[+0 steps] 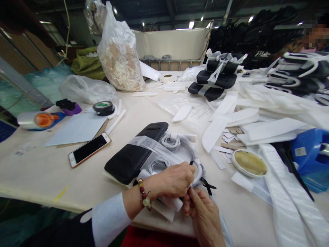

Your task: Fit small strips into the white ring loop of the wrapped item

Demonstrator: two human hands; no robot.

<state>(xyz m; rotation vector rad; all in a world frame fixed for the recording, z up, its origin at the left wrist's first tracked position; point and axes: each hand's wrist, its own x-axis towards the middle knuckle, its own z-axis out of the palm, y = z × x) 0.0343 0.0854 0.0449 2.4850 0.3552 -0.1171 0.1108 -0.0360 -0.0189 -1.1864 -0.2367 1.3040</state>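
Note:
A black handbag [133,154] lies flat on the table in front of me, banded with white paper strips. Its curved handle [198,171] is wrapped in white foam. My left hand [172,180], with a bead bracelet at the wrist, is closed over the handle's near end. My right hand [203,212] comes up from below and pinches the white wrapping at the same spot. A small black strap end [208,185] sticks out beside my fingers.
A smartphone [89,149], a roll of black tape [103,108], a white sheet [77,128] and a tape dispenser [41,120] lie at left. A dish of yellowish paste [250,163], white strips, a blue bag [312,157], wrapped handbags [216,80] and a large plastic sack [119,55] surround. Another person sits far right.

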